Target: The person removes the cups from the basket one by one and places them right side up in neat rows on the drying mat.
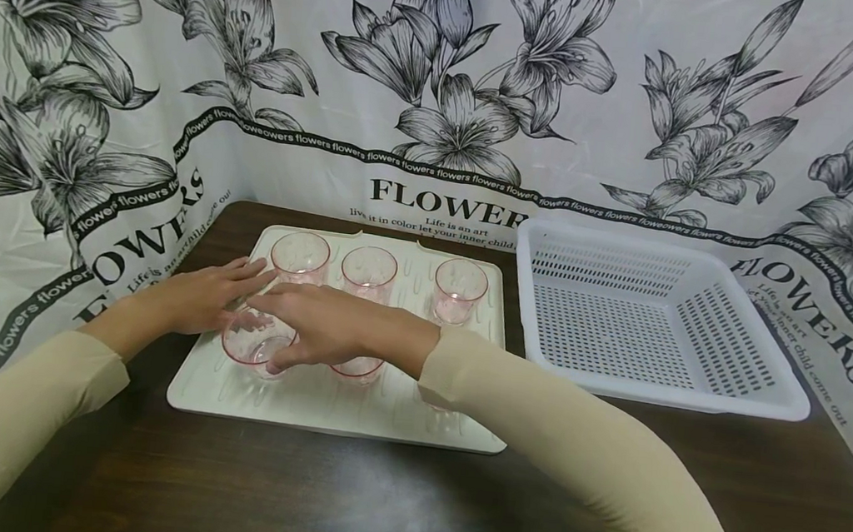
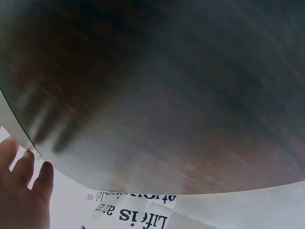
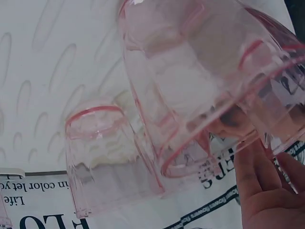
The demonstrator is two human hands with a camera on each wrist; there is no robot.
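Observation:
Several clear pink-rimmed glasses stand in two rows on a cream draining tray (image 1: 265, 408). My right hand (image 1: 331, 325) reaches over the front-left glass (image 1: 254, 348), with its fingers extended and thumb beside the rim; contact cannot be told. My left hand (image 1: 206, 295) is at the left of that glass, fingers straight, close to the right fingertips. Behind the hands is the back-left glass (image 1: 301, 256). The front-middle glass (image 1: 358, 369) is partly covered by the right hand and wrist. In the left wrist view, the fingers (image 2: 44, 179) of the left hand are spread.
A white perforated plastic basket (image 1: 609, 330) stands right of the tray. The back-middle glass (image 1: 369, 271) and back-right glass (image 1: 460, 290) stand along the tray's far side. A flower-printed cloth (image 1: 456, 76) hangs behind the dark wooden table (image 1: 341, 493).

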